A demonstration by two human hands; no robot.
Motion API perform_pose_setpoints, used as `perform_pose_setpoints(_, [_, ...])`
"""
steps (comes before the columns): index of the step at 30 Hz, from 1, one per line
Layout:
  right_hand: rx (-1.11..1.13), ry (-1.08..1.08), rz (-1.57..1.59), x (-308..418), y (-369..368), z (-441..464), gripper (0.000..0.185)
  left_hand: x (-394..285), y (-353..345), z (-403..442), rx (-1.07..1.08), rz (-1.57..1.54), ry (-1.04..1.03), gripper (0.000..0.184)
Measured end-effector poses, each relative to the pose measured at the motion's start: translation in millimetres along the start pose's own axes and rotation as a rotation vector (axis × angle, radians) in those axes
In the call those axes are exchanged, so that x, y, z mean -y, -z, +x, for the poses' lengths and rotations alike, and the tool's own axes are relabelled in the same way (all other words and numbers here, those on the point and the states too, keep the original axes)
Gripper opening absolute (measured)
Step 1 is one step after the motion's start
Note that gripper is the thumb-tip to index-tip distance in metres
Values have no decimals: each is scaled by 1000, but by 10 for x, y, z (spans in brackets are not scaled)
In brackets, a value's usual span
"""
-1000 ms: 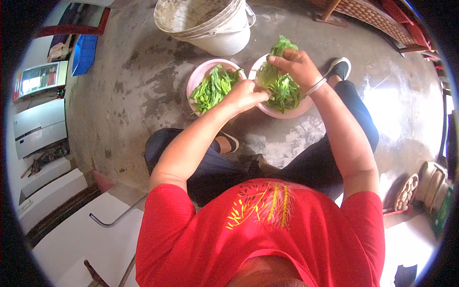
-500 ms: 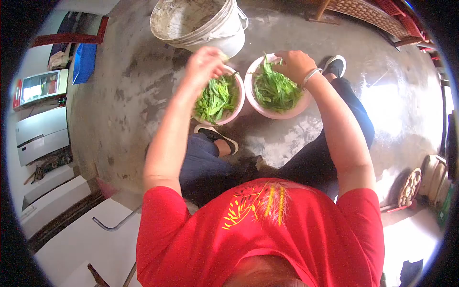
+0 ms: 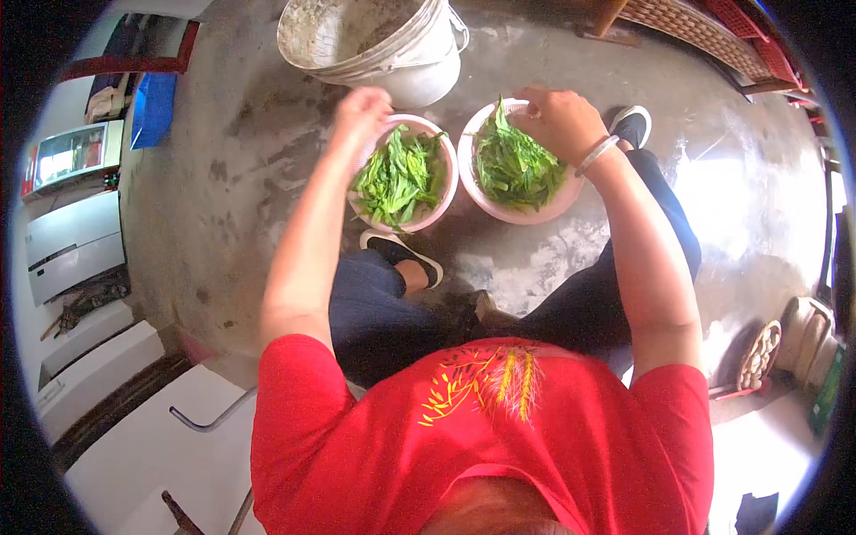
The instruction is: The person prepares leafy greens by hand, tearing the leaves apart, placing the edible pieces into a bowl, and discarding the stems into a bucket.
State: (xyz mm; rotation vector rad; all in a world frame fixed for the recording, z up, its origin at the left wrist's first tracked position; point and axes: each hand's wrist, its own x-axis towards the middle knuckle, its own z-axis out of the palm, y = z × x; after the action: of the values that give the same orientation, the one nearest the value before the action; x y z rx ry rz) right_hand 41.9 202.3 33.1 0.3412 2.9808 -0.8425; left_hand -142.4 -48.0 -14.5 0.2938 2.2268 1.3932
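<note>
Two pale pink baskets stand side by side on the floor, both holding long green leaves. My left hand [image 3: 364, 109] is above the upper left rim of the left basket [image 3: 452, 174], its fingers curled together and slightly blurred. Whatever may be in that hand cannot be made out. Leafy greens [image 3: 406, 178] fill most of this basket. Over the upper right of the right basket [image 3: 499, 212] is my right hand [image 3: 566, 123], a bracelet at its wrist. Its fingers bend down beside the leafy greens [image 3: 515, 169], and the fingertips are partly hidden.
A dirty white bucket [image 3: 428, 76] with a handle stands just beyond the baskets. My shoes [image 3: 419, 259] and legs are close around them on the concrete floor [image 3: 241, 196]. A wooden piece of furniture with a woven panel [image 3: 695, 34] is at the far right.
My left hand has moved left, off the leaves of the left basket, and the pale bit at its fingertips no longer shows. My right hand has shifted slightly right.
</note>
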Motion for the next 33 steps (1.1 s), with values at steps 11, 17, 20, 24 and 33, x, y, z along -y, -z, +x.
perform_pose_setpoints(11, [37, 84, 11, 111, -155, 40, 35, 2243, -431, 160, 29, 572, 62, 23])
perform_pose_setpoints(17, [181, 24, -7, 239, -157, 110, 35, 2131, -695, 343, -107, 733, 283, 52])
perform_pose_setpoints(20, [208, 31, 16, 290, -141, 130, 35, 2069, -802, 367, -142, 744, 276, 57])
perform_pose_setpoints(24, [65, 124, 68, 265, -210, 107, 29, 2033, -947, 342, -86, 833, 287, 51])
perform_pose_setpoints(33, [80, 171, 1, 253, -183, 59, 31, 2536, -534, 627, 165, 400, 171, 25])
